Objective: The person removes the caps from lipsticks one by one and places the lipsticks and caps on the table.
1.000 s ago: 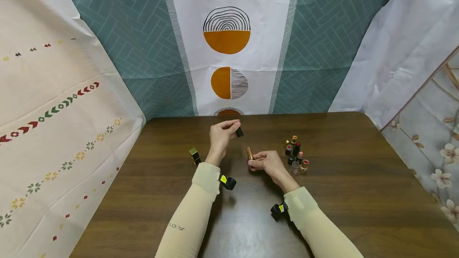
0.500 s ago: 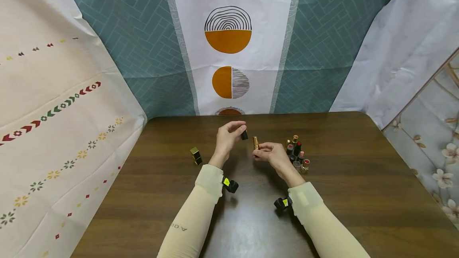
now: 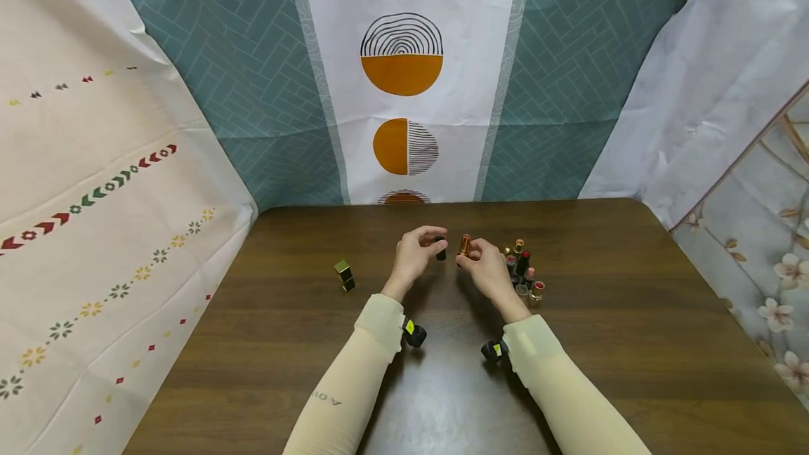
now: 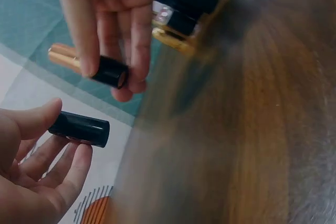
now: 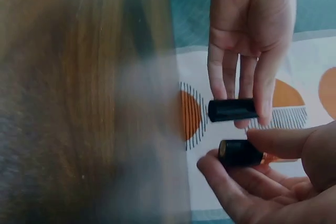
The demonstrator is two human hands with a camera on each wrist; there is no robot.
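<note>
Above the back middle of the table, my left hand (image 3: 413,258) pinches a black lipstick cap (image 3: 441,251) between thumb and fingers. Just to its right, my right hand (image 3: 487,269) holds a lipstick (image 3: 465,244) with a shiny copper-gold upper part, roughly upright. In the left wrist view, the lipstick's black base (image 4: 110,72) shows between the right thumb and fingers, and the cap (image 4: 81,129) is apart from it. The right wrist view also shows a gap between the cap (image 5: 231,109) and the black base (image 5: 241,153).
Several lipsticks (image 3: 523,263) and a clear cap (image 3: 522,291) stand close together right of my right hand. A black and gold lipstick case (image 3: 344,274) stands at left on the brown wooden table (image 3: 253,357). A patterned cloth (image 3: 404,153) hangs behind the table.
My left hand has moved right and slightly nearer with the cap. My right hand has carried the lipstick right and up in view; its tilt has changed, and the hands are closer together.
</note>
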